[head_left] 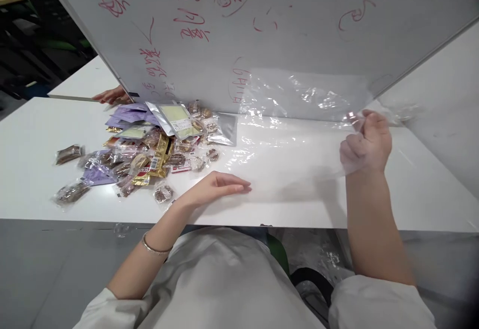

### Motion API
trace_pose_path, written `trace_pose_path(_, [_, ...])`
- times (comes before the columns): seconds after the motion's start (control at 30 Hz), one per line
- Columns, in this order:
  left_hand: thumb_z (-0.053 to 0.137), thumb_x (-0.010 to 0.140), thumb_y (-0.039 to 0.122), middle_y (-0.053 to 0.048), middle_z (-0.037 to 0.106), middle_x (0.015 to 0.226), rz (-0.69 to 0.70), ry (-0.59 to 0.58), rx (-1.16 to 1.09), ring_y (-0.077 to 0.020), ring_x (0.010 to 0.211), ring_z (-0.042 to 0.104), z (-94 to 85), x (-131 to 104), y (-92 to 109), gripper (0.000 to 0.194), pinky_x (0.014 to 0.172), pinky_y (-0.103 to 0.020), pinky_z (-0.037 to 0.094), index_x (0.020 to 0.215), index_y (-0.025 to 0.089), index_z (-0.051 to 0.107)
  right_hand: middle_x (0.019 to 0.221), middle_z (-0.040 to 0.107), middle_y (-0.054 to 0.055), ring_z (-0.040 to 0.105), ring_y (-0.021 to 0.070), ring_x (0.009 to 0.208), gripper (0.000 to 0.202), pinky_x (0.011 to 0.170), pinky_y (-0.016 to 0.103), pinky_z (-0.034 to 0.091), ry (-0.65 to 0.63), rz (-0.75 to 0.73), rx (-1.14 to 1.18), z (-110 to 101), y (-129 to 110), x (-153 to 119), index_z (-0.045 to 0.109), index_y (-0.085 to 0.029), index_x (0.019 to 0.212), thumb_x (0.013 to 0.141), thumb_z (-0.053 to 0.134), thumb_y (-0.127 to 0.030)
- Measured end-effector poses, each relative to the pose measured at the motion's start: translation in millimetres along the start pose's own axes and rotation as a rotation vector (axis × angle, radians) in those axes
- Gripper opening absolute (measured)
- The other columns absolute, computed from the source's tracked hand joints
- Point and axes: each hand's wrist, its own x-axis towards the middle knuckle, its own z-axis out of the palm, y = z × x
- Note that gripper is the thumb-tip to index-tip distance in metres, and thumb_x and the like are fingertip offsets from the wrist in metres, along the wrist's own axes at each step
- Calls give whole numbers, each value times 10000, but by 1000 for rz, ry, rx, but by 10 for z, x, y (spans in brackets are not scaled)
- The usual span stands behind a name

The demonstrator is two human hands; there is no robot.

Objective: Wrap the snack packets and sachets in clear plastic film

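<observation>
My right hand (365,142) is closed on the edge of a large clear plastic bag (299,99), raised above the table at the right. The bag stretches leftward from it in front of the whiteboard. My left hand (220,188) rests near the table's front edge, its fingers pointing right and slightly parted, with nothing seen in it. Just beyond and left of it lies a pile of wrapped snacks, with a gold packet (159,157), a purple packet (98,173), a silver pouch with a pale green label (179,120) and several small clear-wrapped pieces.
A whiteboard (318,45) with red writing stands along the back of the white table (30,169). Another person's hand (111,94) is at the back left, beside the board's edge. More clear plastic (322,256) hangs or lies below the table's front edge.
</observation>
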Motion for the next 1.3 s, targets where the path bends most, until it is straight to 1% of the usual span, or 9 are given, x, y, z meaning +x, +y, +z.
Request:
trace_pose_path(0.1, [614,894,447,-92,755,913,-122,112,-183,-160,560,694,63,-53,30,384,432,-239,492,1154,165,632,1022,713,53,321,69,354,284,332,266,243,-62,183,-336,40,257,110,540,-268,1058,904,489,-501])
trace_pose_path(0.23, [470,948,312,-3,663,632,-295,290,-156,-139,366,568,97,-17,-84,156,301,-205,322,1024,177,487,1347,569,246,689,288,861,569,741,475,538,-157,225,-1004,192,581,-12,457,-108,1358,874,531,-398])
trace_pose_path(0.33, [371,984,333,44,587,560,-309,381,118,-158,377,564,117,-12,-163,135,363,-230,364,997,209,423,1574,260,283,378,415,1396,726,1098,606,319,-283,-44,-1223,405,732,-362,302,-49,1503,927,469,-458])
trace_pose_path(0.5, [322,1009,469,-68,674,760,-235,439,996,-234,692,676,217,-230,-32,388,601,-301,450,909,184,565,1637,174,169,104,388,1506,723,1178,631,139,-757,-245,-1303,651,948,-818,259,-180,1563,983,232,-612])
trace_pose_path(0.7, [232,994,576,-235,618,1106,-660,925,1548,-360,848,679,119,-677,59,690,557,-356,469,1389,54,449,1616,211,210,110,391,1504,741,1191,631,84,-739,-380,-1316,740,942,-770,317,-81,1530,987,280,-583])
trace_pose_path(0.8, [258,997,551,-235,586,1168,-799,830,1522,-324,753,693,-52,-742,-17,705,576,-380,494,1522,80,283,1583,331,159,170,307,1508,635,1227,542,91,-854,-612,-1126,1020,810,-747,387,-90,1493,1006,317,-491])
trace_pose_path(0.93, [277,1011,417,-233,523,1255,-798,684,1495,-282,780,703,-148,-727,-61,605,614,-358,515,1541,125,257,1541,429,73,348,240,1440,583,1148,446,330,-1200,-708,-774,1589,719,-693,351,-213,1520,979,436,-410])
trace_pose_path(1.13, [361,953,245,-187,572,1029,-642,568,1599,-296,822,671,-31,-843,45,368,636,-357,521,1189,37,550,1194,692,90,605,251,1068,352,930,394,421,-1317,-861,-879,2205,628,-650,655,-176,1214,879,568,-240])
trace_pose_path(1.3, [394,974,258,-164,584,1004,-100,413,1587,-263,826,635,181,-579,80,301,693,-362,513,1164,81,548,1022,751,68,639,211,901,317,839,353,408,-1172,-1005,-1112,2009,323,-650,665,-157,1189,934,477,-145])
